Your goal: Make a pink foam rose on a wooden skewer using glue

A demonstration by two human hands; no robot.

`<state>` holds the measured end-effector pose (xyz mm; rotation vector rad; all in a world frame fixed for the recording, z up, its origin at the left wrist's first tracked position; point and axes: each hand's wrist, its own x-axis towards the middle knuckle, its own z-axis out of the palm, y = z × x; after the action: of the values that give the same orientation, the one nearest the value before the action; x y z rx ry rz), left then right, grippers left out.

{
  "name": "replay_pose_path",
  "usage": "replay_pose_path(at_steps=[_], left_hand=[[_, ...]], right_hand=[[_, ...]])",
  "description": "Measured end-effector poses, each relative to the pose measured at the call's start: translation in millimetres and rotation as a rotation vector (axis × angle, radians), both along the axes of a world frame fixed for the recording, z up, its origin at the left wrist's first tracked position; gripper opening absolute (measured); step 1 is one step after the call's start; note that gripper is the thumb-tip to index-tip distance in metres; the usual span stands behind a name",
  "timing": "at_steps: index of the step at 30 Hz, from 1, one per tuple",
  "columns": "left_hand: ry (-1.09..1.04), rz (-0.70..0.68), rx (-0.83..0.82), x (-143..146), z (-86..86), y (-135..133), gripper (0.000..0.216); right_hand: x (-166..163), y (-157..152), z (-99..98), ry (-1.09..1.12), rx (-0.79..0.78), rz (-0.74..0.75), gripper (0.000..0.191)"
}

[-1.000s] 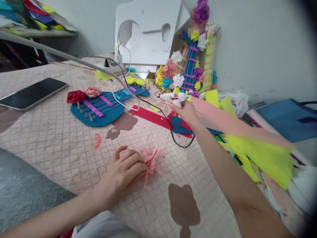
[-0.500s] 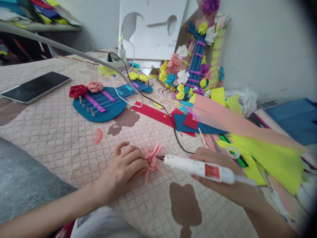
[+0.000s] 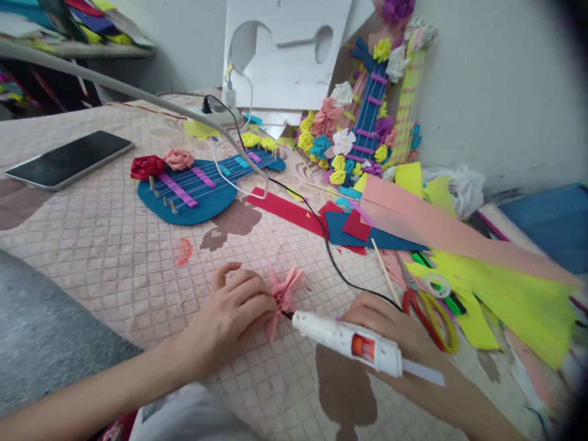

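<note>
While I follow from a distance through the head camera, the largest thing before me is the table [image 3: 151, 269], covered with a quilted cloth. On its right side lies a long pink sheet [image 3: 413, 214], and on the far left half rests a blue paper guitar [image 3: 202, 211], well apart from the work.

The 2 hands are near the table's front edge. The right hand [image 3: 395, 327] is closed around a white glue gun [image 3: 328, 334], whose pale glue stick [image 3: 425, 372] projects at the back. The left hand [image 3: 239, 306] has bent fingers at the left side of the flower; whether they pinch it, I cannot tell, because the undersides are hidden. Behind the right hand lie the scissors [image 3: 410, 278], and a black cord [image 3: 337, 267] runs in a slack curve to this hand.

The pink paper flower [image 3: 285, 294] is on the cloth, between the left fingers and the gun. The smallest part is the dark nozzle [image 3: 287, 315], at the flower's lower edge; if it truly touches, I cannot say.

I judge 3 dangers. The nozzle is probably hot and points towards the left fingers, so a small slip could burn them. Too strong a push could crush the thin petals. If the cord catches on something, the gun could be pulled aside and glue could fall on the cloth.
</note>
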<state>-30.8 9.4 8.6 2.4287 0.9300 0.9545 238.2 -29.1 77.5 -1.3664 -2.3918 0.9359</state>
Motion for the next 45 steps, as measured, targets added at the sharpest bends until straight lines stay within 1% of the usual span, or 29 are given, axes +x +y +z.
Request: replay_pose_path(at_steps=[11, 20, 27, 33, 45], left_hand=[[-0.011, -0.009, -0.023, 0, -1.6, 1, 0.014], [-0.008, -0.013, -0.017, 1, -1.9, 0, 0.015], [-0.02, -0.015, -0.028, 1, -1.8, 0, 0.015], [-0.014, -0.01, -0.056, 1, -0.4, 0, 0.014], [-0.017, -0.017, -0.066, 2, 0.4, 1, 0.015]], right_hand=[[1, 1, -5.8, -0.036, -0.015, 0.031, 0.016], [-5, 1, -1.0, -0.038, 0.035, 0.026, 0.024], [-10, -1, -1.8, -0.106, 0.058, 0.005, 0.015], [-6, -2, -5.2, -0.206, 0.045, -0.015, 0.014], [0, 1, -5.3, -0.118, -0.009, -0.033, 0.016]])
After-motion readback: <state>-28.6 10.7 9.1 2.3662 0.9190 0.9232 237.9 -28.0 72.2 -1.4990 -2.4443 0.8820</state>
